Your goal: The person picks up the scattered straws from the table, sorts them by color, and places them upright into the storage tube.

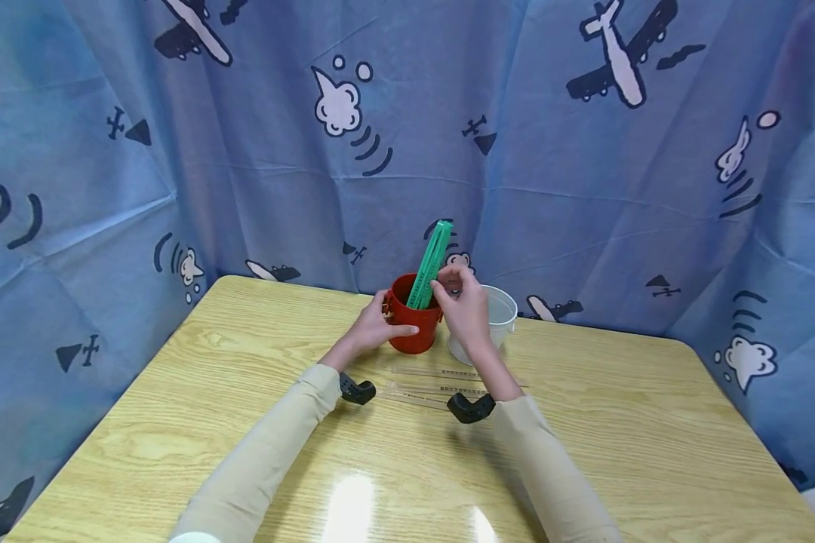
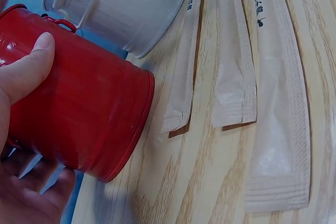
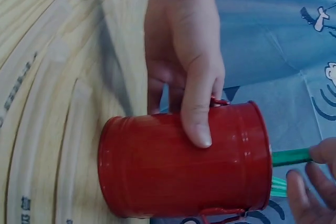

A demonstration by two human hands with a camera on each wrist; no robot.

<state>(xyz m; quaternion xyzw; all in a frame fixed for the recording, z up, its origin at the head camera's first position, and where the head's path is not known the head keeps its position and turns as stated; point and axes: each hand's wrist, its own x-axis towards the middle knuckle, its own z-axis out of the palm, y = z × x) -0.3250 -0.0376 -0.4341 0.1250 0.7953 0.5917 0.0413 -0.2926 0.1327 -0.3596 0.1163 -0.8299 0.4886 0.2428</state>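
A small red metal bucket (image 1: pixel 413 332) stands on the table, and my left hand (image 1: pixel 372 323) grips its left side. The left thumb lies across the front, as the left wrist view also shows, while the fingers reach behind. Long, narrow green packets with printed marks (image 1: pixel 431 264) lean in the bucket and stick up well above its rim. My right hand (image 1: pixel 467 308) is at their right side, pinching at them between thumb and fingers. In the right wrist view that hand (image 3: pixel 315 182) is partly cut off, beside the green packets (image 3: pixel 289 157). Their lower ends are hidden inside the bucket.
A white bucket (image 1: pixel 501 308) stands just right of the red one, partly behind my right hand. Several long beige paper packets (image 2: pixel 275 150) with dark print lie side by side on the wooden table (image 1: pixel 244 422) in front. A blue patterned curtain (image 1: pixel 407 151) hangs behind.
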